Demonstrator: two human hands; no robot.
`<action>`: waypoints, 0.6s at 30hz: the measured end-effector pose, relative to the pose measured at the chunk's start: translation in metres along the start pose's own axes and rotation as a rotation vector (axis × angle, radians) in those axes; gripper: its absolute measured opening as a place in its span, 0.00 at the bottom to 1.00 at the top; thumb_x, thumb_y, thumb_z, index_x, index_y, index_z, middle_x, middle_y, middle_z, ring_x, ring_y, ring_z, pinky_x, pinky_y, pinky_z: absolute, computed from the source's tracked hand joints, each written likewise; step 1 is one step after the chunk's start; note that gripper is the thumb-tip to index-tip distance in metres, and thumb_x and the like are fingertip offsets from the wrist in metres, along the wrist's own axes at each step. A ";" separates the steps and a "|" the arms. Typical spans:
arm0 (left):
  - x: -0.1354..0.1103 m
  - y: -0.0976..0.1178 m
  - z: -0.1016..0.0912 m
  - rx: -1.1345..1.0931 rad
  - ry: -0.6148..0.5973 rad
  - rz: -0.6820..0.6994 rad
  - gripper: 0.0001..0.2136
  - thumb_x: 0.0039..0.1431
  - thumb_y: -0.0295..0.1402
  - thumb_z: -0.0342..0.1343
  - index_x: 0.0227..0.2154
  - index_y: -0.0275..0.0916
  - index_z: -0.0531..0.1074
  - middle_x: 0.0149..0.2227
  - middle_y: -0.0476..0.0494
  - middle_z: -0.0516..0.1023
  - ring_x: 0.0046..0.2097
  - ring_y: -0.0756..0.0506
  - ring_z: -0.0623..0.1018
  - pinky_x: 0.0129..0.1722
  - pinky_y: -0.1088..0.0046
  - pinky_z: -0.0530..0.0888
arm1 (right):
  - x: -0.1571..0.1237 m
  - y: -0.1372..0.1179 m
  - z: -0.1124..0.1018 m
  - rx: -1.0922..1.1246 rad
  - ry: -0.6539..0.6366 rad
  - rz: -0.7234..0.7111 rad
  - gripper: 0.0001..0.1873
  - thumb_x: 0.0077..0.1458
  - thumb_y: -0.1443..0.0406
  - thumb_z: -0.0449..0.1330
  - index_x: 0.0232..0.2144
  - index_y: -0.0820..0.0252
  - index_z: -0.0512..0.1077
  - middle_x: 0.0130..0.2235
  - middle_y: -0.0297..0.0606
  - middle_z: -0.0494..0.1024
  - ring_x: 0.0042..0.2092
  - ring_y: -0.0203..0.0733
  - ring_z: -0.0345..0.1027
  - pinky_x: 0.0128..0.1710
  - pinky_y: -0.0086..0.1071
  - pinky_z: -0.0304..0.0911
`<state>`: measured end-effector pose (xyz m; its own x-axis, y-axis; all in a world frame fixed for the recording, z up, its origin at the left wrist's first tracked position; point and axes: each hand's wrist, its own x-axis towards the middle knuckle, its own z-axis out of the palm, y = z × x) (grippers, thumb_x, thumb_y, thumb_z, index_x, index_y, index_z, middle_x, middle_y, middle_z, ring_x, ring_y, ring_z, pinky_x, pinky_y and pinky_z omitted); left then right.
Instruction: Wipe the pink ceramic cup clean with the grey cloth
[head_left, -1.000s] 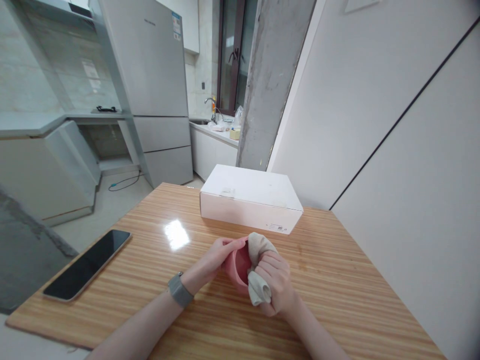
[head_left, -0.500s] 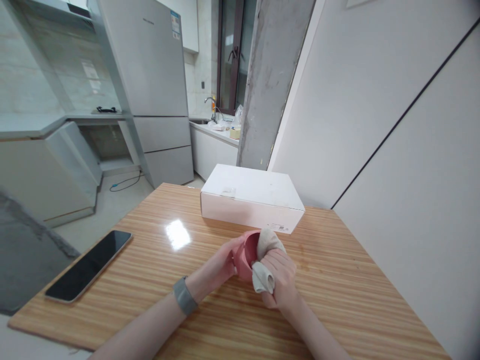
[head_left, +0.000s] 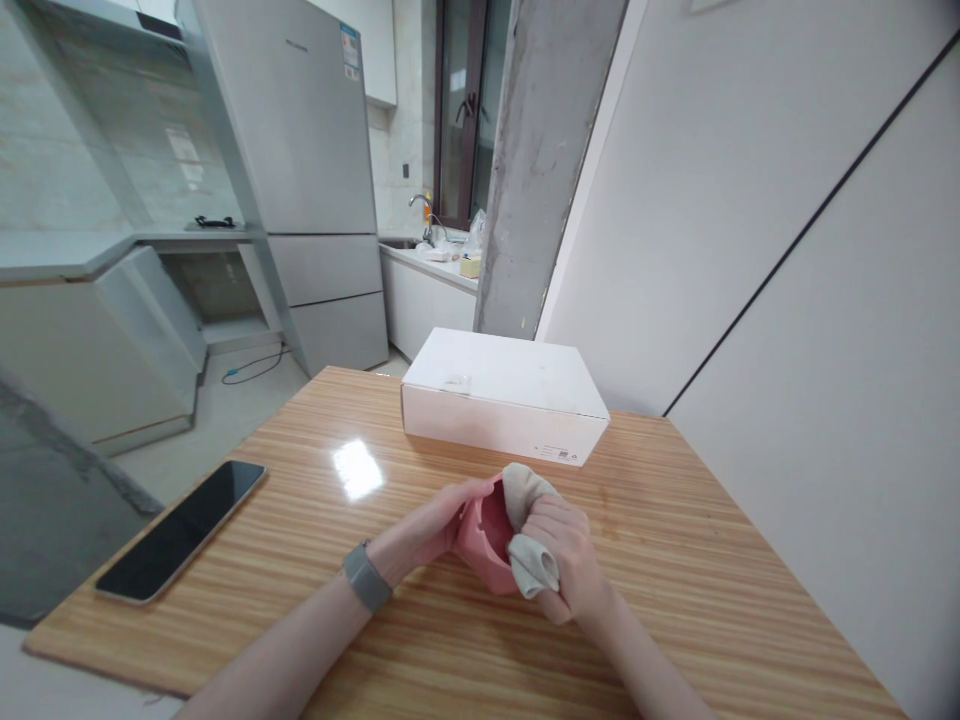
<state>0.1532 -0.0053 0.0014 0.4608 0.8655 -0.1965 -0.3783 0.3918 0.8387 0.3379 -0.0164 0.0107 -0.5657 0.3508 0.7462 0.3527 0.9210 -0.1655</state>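
Note:
A pink cup-like container (head_left: 480, 545) is tilted above the table, its opening turned toward my right hand. My left hand (head_left: 448, 520), with a grey band on the wrist, is closed around its left side; some of those fingers are hidden behind it. In my right hand (head_left: 564, 545) a light grey cloth (head_left: 529, 490) is bunched up, one part draped over the container's rim and another sticking out below the fingers. The cloth touches the rim at the right. What lies inside the container is hidden.
A white cardboard box (head_left: 510, 375) stands on the wooden table (head_left: 720, 600) beyond my hands. A black-screened phone (head_left: 184, 530) lies near the left edge. Behind are a silver fridge (head_left: 300, 150), a sink counter and a grey pillar. A white wall runs along the right.
The pink container has tipped and shifted slightly left and down, with my left hand around it. The cloth and my right hand have moved along the rim, slightly lower.

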 end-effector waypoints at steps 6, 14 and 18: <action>0.001 -0.006 0.000 -0.032 0.109 0.048 0.17 0.51 0.45 0.63 0.32 0.33 0.76 0.30 0.43 0.79 0.32 0.47 0.75 0.33 0.71 0.71 | 0.001 0.001 0.001 -0.065 -0.037 0.134 0.16 0.58 0.60 0.45 0.21 0.55 0.62 0.21 0.37 0.68 0.25 0.42 0.59 0.28 0.38 0.57; -0.001 -0.002 0.004 -0.023 0.140 0.114 0.18 0.48 0.47 0.65 0.22 0.35 0.71 0.20 0.49 0.72 0.22 0.52 0.68 0.23 0.77 0.66 | 0.005 -0.017 0.016 -0.151 0.107 0.280 0.08 0.56 0.68 0.50 0.30 0.58 0.69 0.28 0.41 0.76 0.33 0.46 0.69 0.37 0.40 0.65; -0.005 0.002 0.009 -0.022 0.117 0.108 0.16 0.48 0.44 0.65 0.30 0.35 0.75 0.23 0.49 0.73 0.24 0.51 0.69 0.24 0.76 0.66 | 0.005 -0.020 0.018 -0.138 0.121 0.293 0.10 0.56 0.68 0.50 0.36 0.58 0.71 0.32 0.43 0.79 0.37 0.49 0.73 0.44 0.44 0.68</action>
<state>0.1571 -0.0120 0.0083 0.3202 0.9328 -0.1652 -0.4388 0.3006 0.8468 0.3147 -0.0306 0.0064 -0.3357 0.5665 0.7526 0.5889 0.7498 -0.3017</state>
